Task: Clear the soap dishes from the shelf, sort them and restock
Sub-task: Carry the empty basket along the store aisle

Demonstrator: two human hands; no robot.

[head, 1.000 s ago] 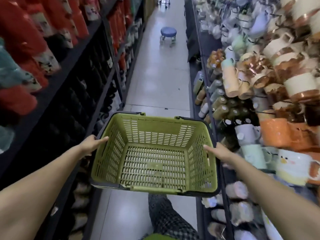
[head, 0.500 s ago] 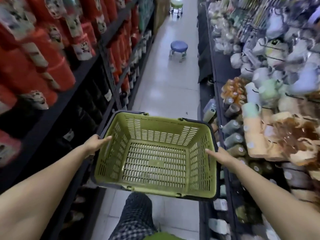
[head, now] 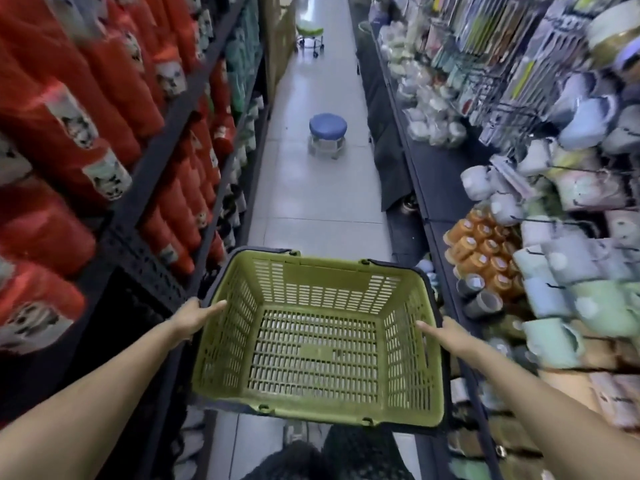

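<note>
Currently holding green slatted basket (head: pixel 317 344) level over the near end of a narrow aisle, nothing lying in it. Left hand (head: pixel 194 318) on the basket's left rim, thumb laid along the top edge, other fingers wrapped under and out of sight. Right hand (head: pixel 446 332) on the right rim, thumb reaching inward over the edge, remaining fingers hidden behind the wall; clamped on the rim as far as can be told. Both forearms stretched forward, bare. Pale tiled floor (head: pixel 311 209) running far ahead, with a blue round stool (head: pixel 327 125) standing mid-aisle and a green-topped stool (head: pixel 309 31) farther off. Left: dark shelving (head: pixel 152 161) packed with red bottles (head: pixel 104 81). Right: shelf (head: pixel 433 174) crowded with pastel mugs (head: pixel 550 337), orange-lidded jars (head: pixel 485 251) and hanging packets, all blurred. Soap dishes not distinguishable among the right-hand stock. Dark patterned trouser leg (head: pixel 360 455) at the near edge beneath the basket.
</note>
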